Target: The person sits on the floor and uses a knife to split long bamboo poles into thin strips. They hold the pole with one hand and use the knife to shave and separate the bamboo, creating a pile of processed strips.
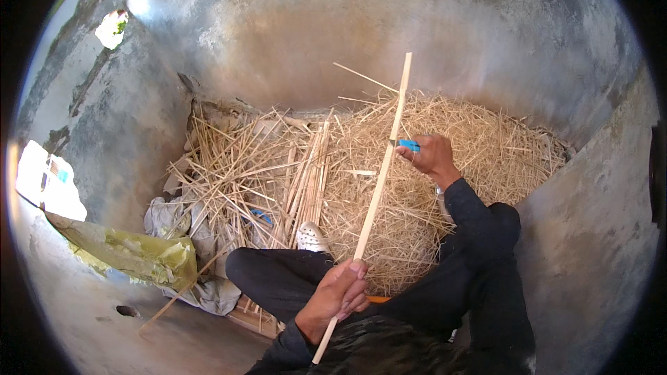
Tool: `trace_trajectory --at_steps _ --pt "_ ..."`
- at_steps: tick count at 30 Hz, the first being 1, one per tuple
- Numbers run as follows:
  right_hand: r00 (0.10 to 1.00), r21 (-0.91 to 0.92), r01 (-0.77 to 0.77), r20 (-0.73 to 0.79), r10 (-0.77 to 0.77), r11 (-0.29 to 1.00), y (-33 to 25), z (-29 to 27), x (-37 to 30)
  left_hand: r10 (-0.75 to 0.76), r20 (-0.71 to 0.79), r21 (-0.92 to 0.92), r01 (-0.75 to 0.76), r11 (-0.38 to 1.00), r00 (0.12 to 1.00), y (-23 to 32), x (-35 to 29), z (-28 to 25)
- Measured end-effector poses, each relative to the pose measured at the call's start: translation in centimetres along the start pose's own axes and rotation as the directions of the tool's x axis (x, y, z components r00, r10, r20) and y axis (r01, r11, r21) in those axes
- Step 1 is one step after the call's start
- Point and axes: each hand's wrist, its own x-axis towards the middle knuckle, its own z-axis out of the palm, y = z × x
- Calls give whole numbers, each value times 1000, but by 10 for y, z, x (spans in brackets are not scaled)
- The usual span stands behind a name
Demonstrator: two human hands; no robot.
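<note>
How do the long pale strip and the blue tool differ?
The long pale strip is straw-coloured; the blue tool is bright blue with a dark tip. The strip stretches far beyond the left hand; the tool shows only briefly beyond the right hand. Both are held.

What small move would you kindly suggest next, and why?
Probably draw the blue tool along the pale strip with the right hand: the tool appears to touch the strip's edge, while the left hand grips the strip lower down.
</note>
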Motion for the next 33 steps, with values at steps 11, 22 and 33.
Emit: trace_trajectory --at_steps 11,22,33 --pt "728 324 -556 -256 636 766 235 -5 28 19 -90 294 8 956 996 2 -44 -24" --pt "889 870 -407 447 -97 280 -39 -26 -32 375 43 662 -307 684 926 4 71 -17" --pt "828 842 -535 540 152 -72 -35 -20 -8 366 38 660 -298 690 930 -16 68 -25"
